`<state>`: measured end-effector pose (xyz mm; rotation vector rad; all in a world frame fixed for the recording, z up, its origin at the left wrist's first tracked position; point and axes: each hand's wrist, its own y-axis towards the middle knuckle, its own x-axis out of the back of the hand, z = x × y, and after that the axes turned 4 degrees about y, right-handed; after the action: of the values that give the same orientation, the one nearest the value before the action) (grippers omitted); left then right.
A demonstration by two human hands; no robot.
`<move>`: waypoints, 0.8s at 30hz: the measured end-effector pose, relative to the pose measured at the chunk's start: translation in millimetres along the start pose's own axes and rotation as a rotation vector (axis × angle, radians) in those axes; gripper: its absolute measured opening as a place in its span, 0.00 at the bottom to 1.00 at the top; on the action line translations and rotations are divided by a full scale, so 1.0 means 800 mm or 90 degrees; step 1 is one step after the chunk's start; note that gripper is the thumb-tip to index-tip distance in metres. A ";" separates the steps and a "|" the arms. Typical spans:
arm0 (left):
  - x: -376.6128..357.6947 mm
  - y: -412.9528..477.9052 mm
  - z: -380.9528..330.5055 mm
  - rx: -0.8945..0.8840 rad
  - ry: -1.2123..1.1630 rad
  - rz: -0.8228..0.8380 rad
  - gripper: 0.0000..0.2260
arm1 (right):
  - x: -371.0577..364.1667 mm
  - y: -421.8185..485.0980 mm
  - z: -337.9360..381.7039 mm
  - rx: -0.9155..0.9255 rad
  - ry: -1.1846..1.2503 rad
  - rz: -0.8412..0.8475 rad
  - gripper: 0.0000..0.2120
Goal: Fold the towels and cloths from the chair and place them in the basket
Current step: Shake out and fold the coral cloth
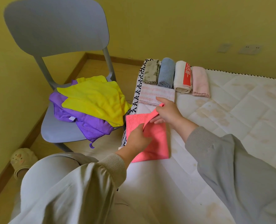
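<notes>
A coral-pink cloth [156,143] lies on the white mattress [231,118] near its left edge. My left hand [138,139] pinches the cloth's folded edge at its middle. My right hand [168,113] pinches the upper right corner and lifts it off the mattress. On the grey chair [56,131] to the left lie a yellow cloth [93,101] and, under it, a purple cloth [88,125]. At the mattress's far left corner sit several folded towels: a beige one [151,71], a blue one [166,73], a white one with a red stripe [182,76], a pale pink one [200,81] and a striped pink one [156,94]. No basket is in view.
Yellow walls stand behind the chair and mattress, with wall sockets [249,49] at the right. A slipper [21,159] on a foot rests on the wooden floor at lower left. My grey-trousered legs fill the bottom of the view.
</notes>
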<state>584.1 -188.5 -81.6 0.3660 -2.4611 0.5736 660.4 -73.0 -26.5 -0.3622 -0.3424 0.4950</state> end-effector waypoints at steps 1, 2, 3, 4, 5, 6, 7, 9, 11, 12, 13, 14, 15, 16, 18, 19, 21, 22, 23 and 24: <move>0.005 0.001 -0.001 -0.008 0.019 -0.025 0.06 | 0.000 -0.004 0.003 0.016 -0.011 0.000 0.25; 0.011 0.000 -0.003 -0.025 0.027 -0.043 0.11 | 0.002 -0.008 0.007 0.040 -0.026 -0.005 0.23; 0.020 0.003 -0.005 -0.046 0.033 -0.055 0.14 | 0.004 -0.012 0.011 0.065 -0.039 -0.014 0.20; 0.032 0.006 -0.009 -0.066 0.040 -0.062 0.15 | 0.007 -0.016 0.016 0.088 -0.044 -0.022 0.18; 0.045 0.009 -0.015 -0.083 0.054 -0.065 0.15 | 0.010 -0.018 0.020 0.097 -0.037 -0.026 0.15; 0.059 0.013 -0.020 -0.093 0.070 -0.062 0.15 | 0.015 -0.020 0.026 0.088 -0.012 -0.023 0.15; 0.073 0.017 -0.025 -0.098 0.084 -0.056 0.14 | 0.020 -0.019 0.031 0.071 0.019 -0.010 0.15; 0.103 0.023 -0.037 -0.115 0.108 -0.051 0.10 | 0.026 -0.019 0.042 0.072 0.049 0.018 0.15; 0.127 0.027 -0.047 -0.128 0.145 -0.066 0.11 | 0.030 -0.019 0.049 0.126 -0.031 -0.013 0.11; 0.138 0.026 -0.051 -0.129 0.162 -0.081 0.12 | 0.032 -0.020 0.051 0.159 -0.081 -0.052 0.08; 0.149 0.028 -0.054 -0.126 0.171 -0.093 0.10 | 0.033 -0.022 0.056 0.184 -0.124 -0.100 0.09; 0.155 0.031 -0.055 -0.125 0.160 -0.098 0.08 | 0.035 -0.021 0.056 0.203 -0.158 -0.144 0.10; 0.164 0.031 -0.057 -0.122 0.135 -0.105 0.08 | 0.038 -0.024 0.062 0.231 -0.188 -0.187 0.10; 0.172 0.027 -0.060 -0.116 0.098 -0.112 0.07 | 0.040 -0.028 0.065 0.261 -0.206 -0.222 0.09; 0.187 0.017 -0.066 -0.083 -0.041 -0.137 0.06 | 0.044 -0.036 0.076 0.304 -0.200 -0.254 0.10; 0.193 0.014 -0.067 -0.059 -0.122 -0.146 0.06 | 0.046 -0.037 0.081 0.322 -0.179 -0.253 0.11; 0.201 0.004 -0.070 -0.027 -0.283 -0.130 0.07 | 0.049 -0.047 0.094 0.336 -0.106 -0.231 0.15; 0.204 0.000 -0.072 -0.018 -0.353 -0.103 0.04 | 0.051 -0.050 0.098 0.333 -0.073 -0.214 0.17; 0.206 -0.007 -0.076 -0.015 -0.410 -0.072 0.01 | 0.054 -0.056 0.104 0.336 -0.055 -0.204 0.19; 0.208 -0.012 -0.080 -0.019 -0.445 -0.046 0.03 | 0.057 -0.062 0.108 0.349 -0.057 -0.202 0.18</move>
<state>485.9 -187.7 67.9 0.7406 -3.0944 0.4211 682.8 -68.3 80.5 0.2454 -0.3284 0.2756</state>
